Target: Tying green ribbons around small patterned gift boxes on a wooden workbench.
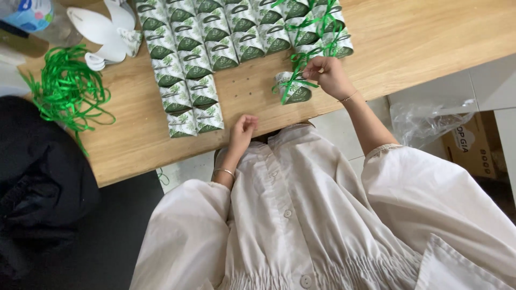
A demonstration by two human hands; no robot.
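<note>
My right hand [328, 75] pinches a green ribbon [290, 86] tied around a small white-and-green gift box [293, 91] near the front edge of the wooden table [408, 43]. My left hand [243, 130] rests at the table's front edge with its fingers loosely curled and holds nothing. Rows of several matching gift boxes [199, 59] lie flat across the table in front of me. At the far right of those rows, some boxes with green ribbons [314, 27] tied on them sit just beyond my right hand.
A loose bundle of green ribbon [67, 88] lies at the table's left end. Flat white box blanks [105, 29] and a plastic bottle [37, 19] stand at the back left. Dark cloth [37, 177] sits left; a plastic bag [424, 123] and cardboard box [473, 145] lie on the floor right.
</note>
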